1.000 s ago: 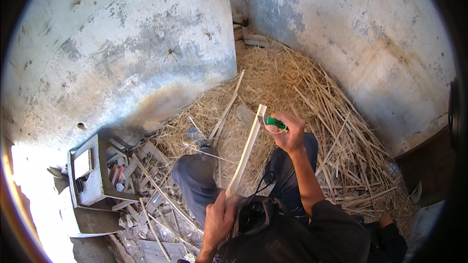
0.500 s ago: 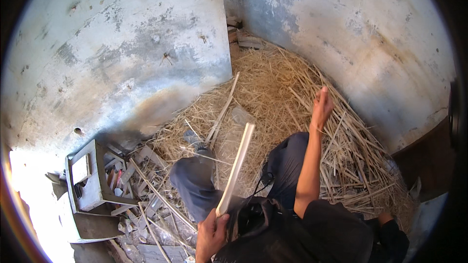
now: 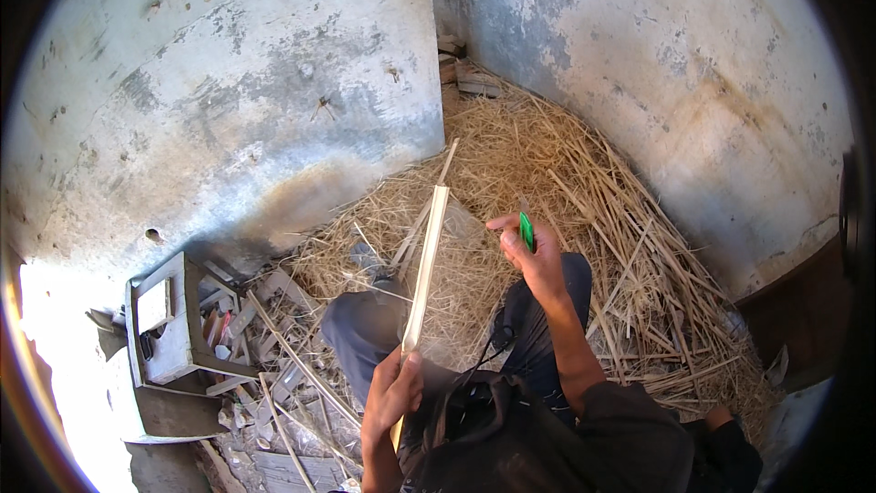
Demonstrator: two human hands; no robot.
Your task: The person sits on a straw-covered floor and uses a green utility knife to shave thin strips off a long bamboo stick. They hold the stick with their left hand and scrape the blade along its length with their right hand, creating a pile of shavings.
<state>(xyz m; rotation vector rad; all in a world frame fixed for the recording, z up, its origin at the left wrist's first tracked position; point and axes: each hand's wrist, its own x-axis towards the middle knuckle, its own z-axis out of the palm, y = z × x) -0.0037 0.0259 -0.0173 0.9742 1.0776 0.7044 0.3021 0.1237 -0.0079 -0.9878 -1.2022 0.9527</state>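
My left hand (image 3: 392, 391) is closed around the lower part of a pale, flat strip of split wood or bamboo (image 3: 425, 274). The strip stands nearly upright in front of me, leaning slightly right at the top, and its lower end sticks out below the fist. To the right of it, my right hand (image 3: 540, 260) grips a small green-handled knife (image 3: 526, 230), its thin blade pointing up and hard to make out. The index finger of that hand reaches toward the strip without touching it. My knees in dark trousers (image 3: 360, 333) are on either side of the strip.
Shavings and straw (image 3: 511, 141) cover the floor ahead. Long thin sticks (image 3: 639, 283) are heaped at the right against the stained wall (image 3: 675, 100). At left, a worn wooden box frame (image 3: 187, 319) stands among scraps. A dark sleeve (image 3: 735, 456) shows at lower right.
My right hand has come down and left, closer to the strip, and the green knife handle now shows. My left hand is slightly higher, and the strip extends farther up and below the fist.
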